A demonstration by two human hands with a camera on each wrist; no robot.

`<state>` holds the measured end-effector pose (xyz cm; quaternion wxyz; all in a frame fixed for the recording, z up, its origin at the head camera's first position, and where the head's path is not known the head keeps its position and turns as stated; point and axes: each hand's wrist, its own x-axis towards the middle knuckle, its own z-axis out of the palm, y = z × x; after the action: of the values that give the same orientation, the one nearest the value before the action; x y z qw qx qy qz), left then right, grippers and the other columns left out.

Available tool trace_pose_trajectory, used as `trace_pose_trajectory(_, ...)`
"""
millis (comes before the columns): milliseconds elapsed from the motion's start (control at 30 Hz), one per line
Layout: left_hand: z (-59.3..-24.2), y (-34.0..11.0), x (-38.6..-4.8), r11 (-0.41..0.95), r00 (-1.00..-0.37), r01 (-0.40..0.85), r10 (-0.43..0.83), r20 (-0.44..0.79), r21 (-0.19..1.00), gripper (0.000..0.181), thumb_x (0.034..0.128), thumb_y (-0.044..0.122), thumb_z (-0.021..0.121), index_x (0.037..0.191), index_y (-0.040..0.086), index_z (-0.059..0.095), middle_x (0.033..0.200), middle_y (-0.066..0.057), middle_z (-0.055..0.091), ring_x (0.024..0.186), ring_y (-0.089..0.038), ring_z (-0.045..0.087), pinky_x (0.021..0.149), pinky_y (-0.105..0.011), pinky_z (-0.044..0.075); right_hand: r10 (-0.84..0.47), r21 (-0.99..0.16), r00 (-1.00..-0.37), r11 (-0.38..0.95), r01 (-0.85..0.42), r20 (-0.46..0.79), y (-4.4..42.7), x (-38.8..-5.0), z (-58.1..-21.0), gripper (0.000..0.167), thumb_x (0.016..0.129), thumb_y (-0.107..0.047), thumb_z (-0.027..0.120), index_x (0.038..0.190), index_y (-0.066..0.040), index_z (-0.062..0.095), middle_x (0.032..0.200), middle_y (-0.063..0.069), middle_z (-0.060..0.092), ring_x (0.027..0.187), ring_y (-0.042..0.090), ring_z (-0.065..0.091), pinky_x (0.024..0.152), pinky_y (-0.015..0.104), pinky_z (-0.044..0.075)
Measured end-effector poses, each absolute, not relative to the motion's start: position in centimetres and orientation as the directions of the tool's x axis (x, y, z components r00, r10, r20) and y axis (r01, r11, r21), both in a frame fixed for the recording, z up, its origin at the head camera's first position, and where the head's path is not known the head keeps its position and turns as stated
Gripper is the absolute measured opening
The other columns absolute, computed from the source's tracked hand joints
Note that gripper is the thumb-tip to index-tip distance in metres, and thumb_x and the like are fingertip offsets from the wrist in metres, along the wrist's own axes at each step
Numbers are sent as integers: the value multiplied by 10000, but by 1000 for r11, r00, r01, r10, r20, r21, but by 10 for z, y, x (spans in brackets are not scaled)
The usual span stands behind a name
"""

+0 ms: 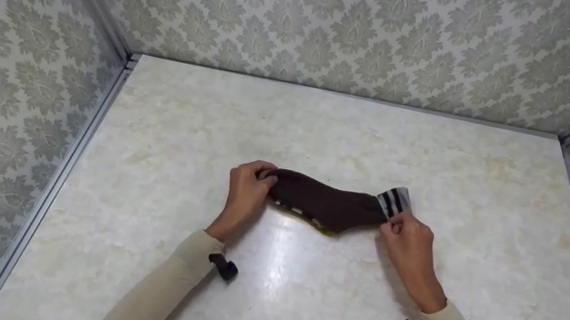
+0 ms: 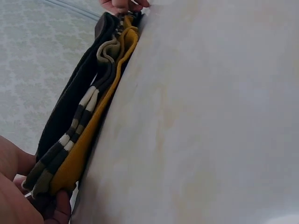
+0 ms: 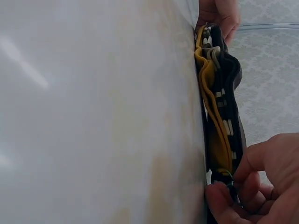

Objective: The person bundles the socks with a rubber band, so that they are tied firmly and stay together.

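A stack of socks lies lengthwise over the table, with a dark brown one on top. At its left end my left hand grips the stack, thumb above and fingers partly hidden. My right hand pinches the other end, beside a black-and-white striped piece that sticks out there. From the side, the left wrist view shows a mustard sock under striped layers. In the right wrist view, the mustard layer bows apart from its neighbours, and right-hand fingers hold the near end.
The pale marbled table extends around the socks on every side. Patterned wall panels rise behind it and at left and right, joined by metal frame rails.
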<state>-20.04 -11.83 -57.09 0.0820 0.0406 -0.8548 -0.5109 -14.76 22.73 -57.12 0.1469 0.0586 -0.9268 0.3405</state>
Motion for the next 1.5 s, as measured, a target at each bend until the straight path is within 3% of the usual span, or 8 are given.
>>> trace_pose_trajectory(167, -570, -117, -202, 456, -982, -22, -176, 66, 889, 170, 941, 30, 814, 1101, 62, 862, 1070, -82, 829, 1102, -288, 767, 996, -452, 593, -6, -637, -972, 754, -159, 235, 231, -146, -567, 56, 904, 5, 642, 875, -19, 684, 720, 60, 645, 656, 223, 592, 668, 374, 498)
trace_pose_trajectory(400, -573, -118, -202, 439, -983, -21, -171, 61, 898, 148, 949, 18, 797, 1080, 59, 854, 1059, -83, 825, 1089, -284, 764, 987, -453, 590, 43, -853, -998, 521, -15, 44, 238, -146, -564, 82, 1062, -30, 647, 1062, 6, 720, 883, 136, 701, 691, 164, 634, 617, 221, 486)
trace_pose_trajectory(533, -574, -117, -201, 435, -986, -18, -157, 56, 900, 148, 961, 23, 790, 1097, 49, 844, 1080, -92, 821, 1102, -288, 761, 994, -457, 589, 6, -803, -993, 589, -89, 115, 234, -147, -567, 81, 1098, -25, 632, 1127, 24, 690, 997, 152, 727, 830, 206, 673, 717, 215, 491)
trace_pose_trajectory(667, -574, -116, -201, 435, -987, -13, -151, 58, 900, 153, 966, 24, 783, 1108, 44, 838, 1088, -98, 819, 1112, -287, 759, 998, -454, 588, 4, -739, -981, 658, -143, 194, 229, -150, -569, 73, 1081, 10, 640, 1083, 67, 685, 964, 186, 744, 862, 304, 700, 759, 304, 517)
trace_pose_trajectory(867, -573, -117, -200, 438, -987, -19, -152, 54, 899, 143, 971, 28, 779, 1100, 47, 837, 1080, -92, 817, 1086, -275, 757, 980, -447, 590, 11, -676, -991, 732, -85, 136, 227, -157, -570, 123, 999, 0, 626, 1036, 61, 726, 906, 175, 756, 829, 318, 703, 764, 416, 534)
trace_pose_trajectory(1000, -573, -117, -200, 441, -986, -21, -157, 54, 897, 139, 966, 24, 783, 1092, 43, 838, 1067, -94, 816, 1063, -274, 757, 964, -442, 593, 33, -687, -992, 724, -63, 126, 228, -161, -572, 141, 946, -8, 633, 996, 44, 755, 886, 154, 768, 809, 290, 709, 758, 390, 536)
trace_pose_trajectory(1300, -575, -118, -200, 439, -988, 5, -135, 71, 898, 152, 972, 25, 781, 1115, 36, 832, 1069, -101, 813, 1044, -276, 757, 948, -447, 595, -55, -623, -983, 767, -155, 177, 226, -157, -576, 133, 1097, -41, 538, 1102, 48, 636, 916, 163, 661, 785, 335, 616, 720, 489, 495)
trace_pose_trajectory(1500, -574, -120, -200, 446, -989, -1, -130, 64, 895, 153, 975, 38, 790, 1120, 48, 836, 1062, -91, 812, 1030, -271, 754, 935, -443, 598, -13, -577, -960, 797, -178, 279, 224, -161, -575, 52, 940, -23, 625, 924, 6, 666, 797, 121, 676, 707, 306, 620, 678, 458, 489)
